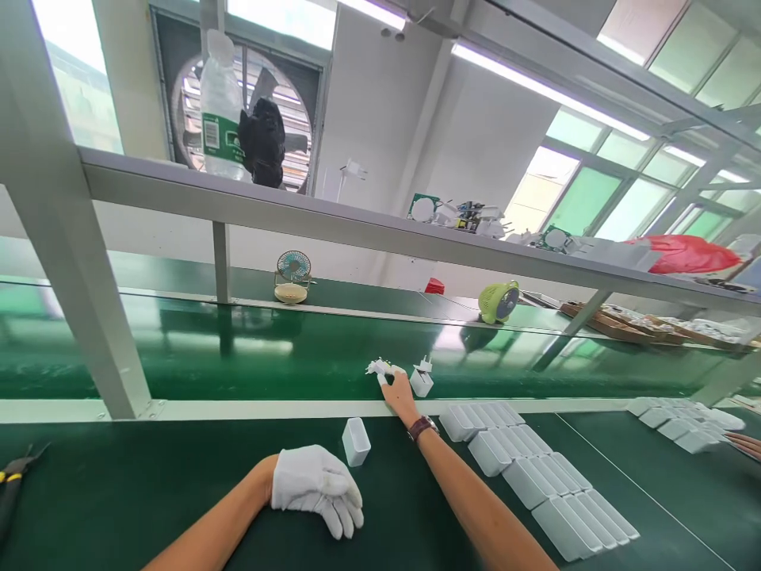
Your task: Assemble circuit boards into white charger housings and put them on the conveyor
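The right hand [397, 394] is reaching out over the white rail [238, 409] onto the green belt [250, 357], its fingertips pinching a small white plug part [379, 367]. The part is lying on the belt with its long axis running left to right, prongs pointing left. A second plug part [422, 381] is standing just beside the hand, prongs pointing up. The left hand [318, 488], wearing a white glove, is resting on the near table [119, 492] with fingers curled loosely, holding nothing. A white shell [356, 441] is standing upright just beyond it, open end up; whether anything is inside cannot be told. Rows of white shells [535, 476] are lying beside the right forearm. Pliers [15, 476] are lying at the far left.
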Tool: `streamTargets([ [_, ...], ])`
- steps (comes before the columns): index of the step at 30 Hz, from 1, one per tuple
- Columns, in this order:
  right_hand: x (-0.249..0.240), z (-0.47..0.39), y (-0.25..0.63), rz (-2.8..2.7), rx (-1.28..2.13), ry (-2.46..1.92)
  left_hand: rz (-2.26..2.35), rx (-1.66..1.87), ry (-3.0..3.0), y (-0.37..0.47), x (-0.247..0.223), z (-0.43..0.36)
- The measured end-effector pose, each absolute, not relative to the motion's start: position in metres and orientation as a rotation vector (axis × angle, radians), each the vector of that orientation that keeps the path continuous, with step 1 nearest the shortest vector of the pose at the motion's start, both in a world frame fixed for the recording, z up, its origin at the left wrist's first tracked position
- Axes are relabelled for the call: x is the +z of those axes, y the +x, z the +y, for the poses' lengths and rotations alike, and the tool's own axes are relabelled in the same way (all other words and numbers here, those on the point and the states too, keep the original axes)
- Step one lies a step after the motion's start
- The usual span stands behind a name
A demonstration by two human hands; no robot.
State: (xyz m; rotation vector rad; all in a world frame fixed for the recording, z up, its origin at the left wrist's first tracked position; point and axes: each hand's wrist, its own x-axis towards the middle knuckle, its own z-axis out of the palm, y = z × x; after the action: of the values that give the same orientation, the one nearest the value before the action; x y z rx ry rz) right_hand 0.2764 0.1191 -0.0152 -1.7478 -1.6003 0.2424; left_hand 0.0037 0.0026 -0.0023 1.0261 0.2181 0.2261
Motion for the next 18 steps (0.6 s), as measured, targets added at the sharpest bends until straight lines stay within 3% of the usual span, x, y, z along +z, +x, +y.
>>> streamTargets([
  [7,0.001,0.105,0.283,-1.559,0.428,-1.653,0.224,0.245,1.034,0.004,-0.006,0.003],
  [18,0.023,-0.066,0.313,-1.755,0.882,-1.513,0.312,0.228,1.109,-0.001,0.003,0.0],
])
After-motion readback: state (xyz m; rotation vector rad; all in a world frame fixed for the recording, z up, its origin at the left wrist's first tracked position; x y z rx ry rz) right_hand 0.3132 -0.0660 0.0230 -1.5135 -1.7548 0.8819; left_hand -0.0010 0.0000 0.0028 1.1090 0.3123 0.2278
